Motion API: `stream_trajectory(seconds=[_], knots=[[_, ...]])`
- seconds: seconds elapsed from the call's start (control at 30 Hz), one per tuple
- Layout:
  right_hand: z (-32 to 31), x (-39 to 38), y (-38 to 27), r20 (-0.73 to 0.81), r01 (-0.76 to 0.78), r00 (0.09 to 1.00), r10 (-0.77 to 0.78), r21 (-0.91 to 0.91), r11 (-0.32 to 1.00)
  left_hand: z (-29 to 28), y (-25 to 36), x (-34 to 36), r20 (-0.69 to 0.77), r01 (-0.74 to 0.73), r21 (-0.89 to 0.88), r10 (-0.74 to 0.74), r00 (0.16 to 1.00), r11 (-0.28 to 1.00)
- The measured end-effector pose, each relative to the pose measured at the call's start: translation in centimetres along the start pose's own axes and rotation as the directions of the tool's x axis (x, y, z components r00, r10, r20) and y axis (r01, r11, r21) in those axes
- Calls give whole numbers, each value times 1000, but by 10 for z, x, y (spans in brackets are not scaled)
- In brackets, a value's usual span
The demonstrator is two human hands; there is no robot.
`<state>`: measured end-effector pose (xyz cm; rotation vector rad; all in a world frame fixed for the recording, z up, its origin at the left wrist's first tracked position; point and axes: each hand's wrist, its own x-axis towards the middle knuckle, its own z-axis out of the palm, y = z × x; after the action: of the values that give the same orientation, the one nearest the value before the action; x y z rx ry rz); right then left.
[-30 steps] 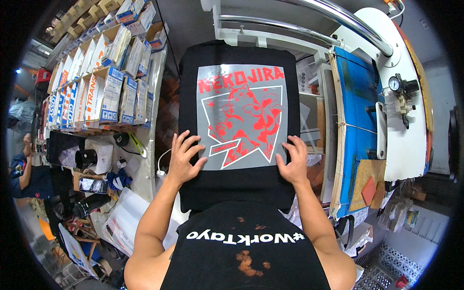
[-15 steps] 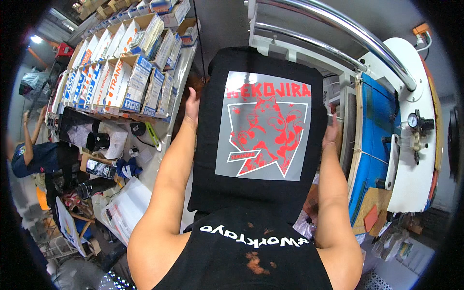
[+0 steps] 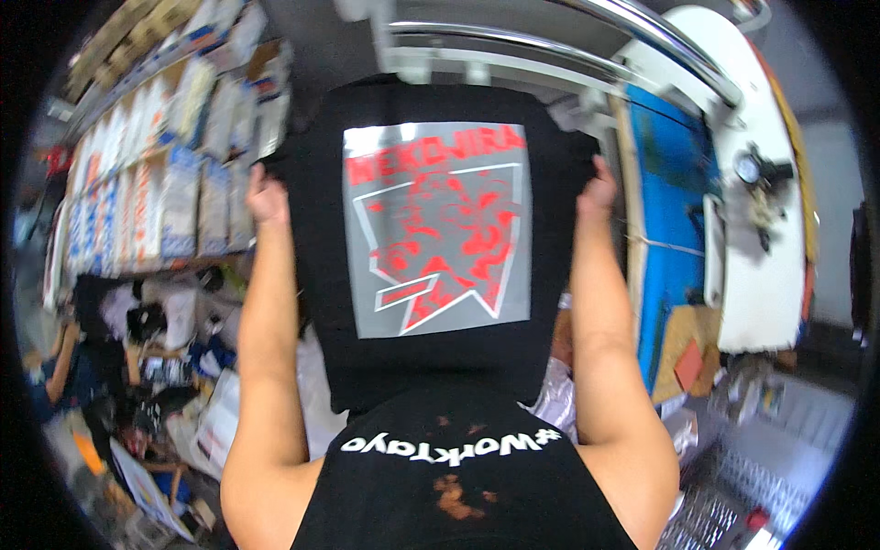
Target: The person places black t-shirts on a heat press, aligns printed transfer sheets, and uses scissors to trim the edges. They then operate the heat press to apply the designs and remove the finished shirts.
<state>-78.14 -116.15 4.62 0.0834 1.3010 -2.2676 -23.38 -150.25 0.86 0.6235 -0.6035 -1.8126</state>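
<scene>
A black T-shirt (image 3: 440,365) is spread out in front of me. On its chest lies a clear, shiny transfer film (image 3: 367,316) with a red and white cat design, its edges standing out against the cloth. My left hand (image 3: 267,197) is closed on the shirt's left side near the sleeve, pulling the fabric outward. At the opposite side my right hand (image 3: 598,191) pinches the right sleeve edge in the same way. Both arms reach forward on either side of the garment. Motion blur softens the fingers, and what supports the shirt is hidden beneath it.
A white press machine with chrome bars (image 3: 513,41), a blue panel (image 3: 674,238) and a pressure gauge (image 3: 748,168) stands at the right and far side. Stacked boxes (image 3: 151,197) fill shelving at left. Another person (image 3: 66,367) is at the far left.
My hands have gone from lying alongside the shirt with fingers extended to gripping its sides, and the sleeves are now drawn outward. The whole view has shifted, so the shirt appears further left.
</scene>
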Motion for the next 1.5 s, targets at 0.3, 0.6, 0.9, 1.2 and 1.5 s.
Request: stream_trajectory(seconds=[0.3,0.6,0.9,1.2,1.5], knots=[[9,-17,-14,206,-153,970,131,94,984,3,12,-6,369,368,-291,-251,895,883],[7,-12,-15,109,-198,976,190,78,977,52,7,-31,-102,60,-12,-61,993,998],[22,-34,-30,171,-241,957,233,26,970,43,15,-30,-67,215,-23,-217,974,976],[29,-219,-91,727,762,618,-299,-647,1,91,35,-205,550,-537,835,149,822,-121],[-142,-306,-315,380,30,580,-721,-894,-447,91,7,-350,718,-696,692,83,692,-192]])
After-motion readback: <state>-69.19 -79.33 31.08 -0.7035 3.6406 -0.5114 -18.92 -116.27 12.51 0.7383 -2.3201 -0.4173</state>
